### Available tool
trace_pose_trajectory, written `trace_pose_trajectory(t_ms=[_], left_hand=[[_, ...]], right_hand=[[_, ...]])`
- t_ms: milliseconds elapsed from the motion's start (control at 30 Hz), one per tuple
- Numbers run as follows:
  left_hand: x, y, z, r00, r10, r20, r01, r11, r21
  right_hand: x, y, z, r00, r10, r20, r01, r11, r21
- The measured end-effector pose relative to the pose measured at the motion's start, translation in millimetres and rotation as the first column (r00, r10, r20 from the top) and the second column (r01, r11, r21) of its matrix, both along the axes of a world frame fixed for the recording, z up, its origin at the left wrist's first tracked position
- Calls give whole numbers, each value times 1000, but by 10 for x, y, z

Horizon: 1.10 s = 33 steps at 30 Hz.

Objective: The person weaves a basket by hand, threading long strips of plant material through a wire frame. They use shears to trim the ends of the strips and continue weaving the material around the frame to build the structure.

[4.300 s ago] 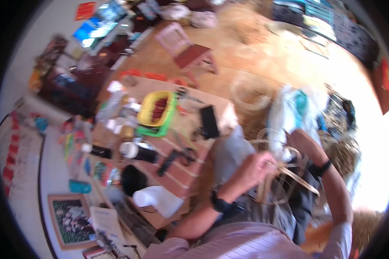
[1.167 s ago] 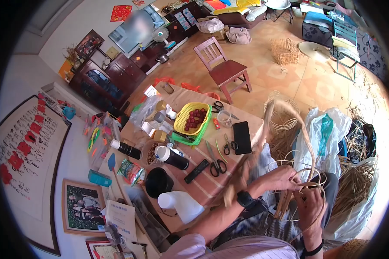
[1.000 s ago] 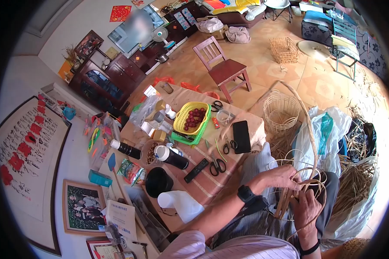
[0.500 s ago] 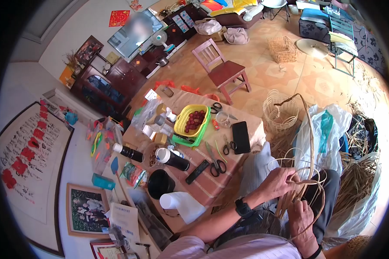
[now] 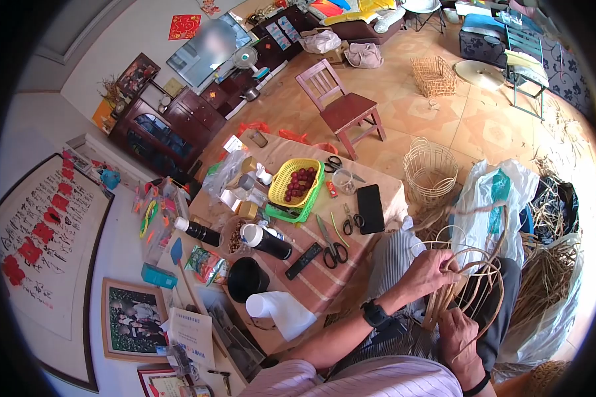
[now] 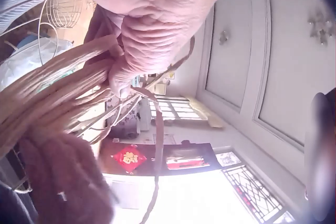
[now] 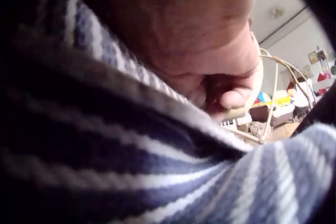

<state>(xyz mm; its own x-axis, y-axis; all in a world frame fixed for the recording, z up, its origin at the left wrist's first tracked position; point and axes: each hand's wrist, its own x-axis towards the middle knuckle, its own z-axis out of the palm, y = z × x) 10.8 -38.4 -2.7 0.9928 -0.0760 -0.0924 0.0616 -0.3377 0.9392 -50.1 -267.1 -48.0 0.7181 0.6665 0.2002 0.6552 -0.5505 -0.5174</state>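
A wicker piece of flat tan strips (image 5: 433,311) and thin round canes stands over the person's lap. The left hand (image 5: 430,272) pinches its top, where strands cross; in the left wrist view that hand (image 6: 152,24) has fingertips on the broad strips (image 6: 58,87). Lower down and to the right, the right hand (image 5: 460,337) grips the piece with curled fingers, a long strand (image 5: 502,291) arching beside it. In the right wrist view, the right hand (image 7: 199,35) curls by a pale strip, its grip partly hidden by striped cloth.
The table (image 5: 291,245) at the left bears scissors (image 5: 335,255), a black phone (image 5: 370,209), a yellow basket (image 5: 281,177) of red fruit and bottles. An open cane basket (image 5: 431,173) stands on the floor beyond. Plastic bags (image 5: 540,331) with dry strips lie at the right.
The long strand's free end has swung from above the cane basket down and to the right, now blurred. The right hand has shifted slightly down and left; the left hand keeps its pinch.
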Motion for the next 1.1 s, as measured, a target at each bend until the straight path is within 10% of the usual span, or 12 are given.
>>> trace_pose_trajectory(t_ms=[233,367,767,1100], left_hand=[[168,4,95,1000,4,-8,-4,999,39],[384,14,60,1000,-12,-12,12,998,56],[1397,186,-638,977,-13,-212,-17,990,-140],[1465,77,-693,943,-110,-315,63,986,-157]], right_hand=[[97,-5,156,967,143,210,-137,990,-41],[71,-113,82,993,117,33,-117,993,-6],[515,70,530,879,-196,435,136,977,166],[345,96,296,962,-264,-72,273,912,307]])
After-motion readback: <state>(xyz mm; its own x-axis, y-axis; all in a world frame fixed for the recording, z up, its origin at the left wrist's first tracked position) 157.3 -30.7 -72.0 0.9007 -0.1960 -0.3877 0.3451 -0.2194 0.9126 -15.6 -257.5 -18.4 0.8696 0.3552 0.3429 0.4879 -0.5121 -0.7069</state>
